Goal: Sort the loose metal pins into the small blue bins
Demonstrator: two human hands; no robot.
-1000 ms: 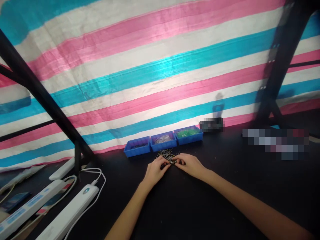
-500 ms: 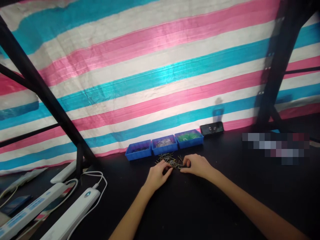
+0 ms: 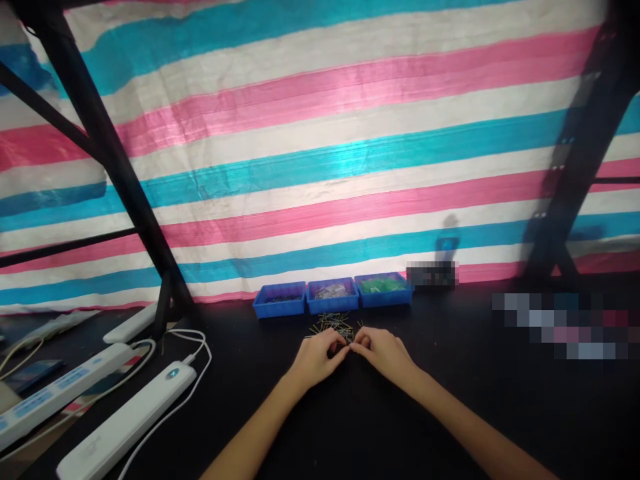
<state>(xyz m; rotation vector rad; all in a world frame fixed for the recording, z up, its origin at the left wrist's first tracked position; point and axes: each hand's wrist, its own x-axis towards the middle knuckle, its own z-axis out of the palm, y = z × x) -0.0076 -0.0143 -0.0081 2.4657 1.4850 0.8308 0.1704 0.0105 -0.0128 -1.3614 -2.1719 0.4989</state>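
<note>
A loose pile of thin metal pieces (image 3: 334,321), which look like long screws or nails in gold and silver tones, lies on the black table. At its near side, my left hand (image 3: 317,357) is closed, thumb and fingers curled together. My right hand (image 3: 385,352) is pinched too, its fingertips meeting those of the left hand at the pile's near right edge. Whatever the fingertips hold is too small or hidden to make out. Behind the pile stand three blue trays: one with dark small parts (image 3: 280,310), one with clear or whitish pieces (image 3: 334,305), one with green pieces (image 3: 384,299).
White power strips (image 3: 130,420) with a white cable (image 3: 200,373) lie on the left. A dark phone-like object (image 3: 35,375) is beside them. Black frame posts (image 3: 107,153) rise at both sides, before a striped tarp (image 3: 320,160). Blurred items (image 3: 560,327) sit at right.
My right hand has moved left and in, so that its fingertips now meet my left hand's. The view has shifted slightly.
</note>
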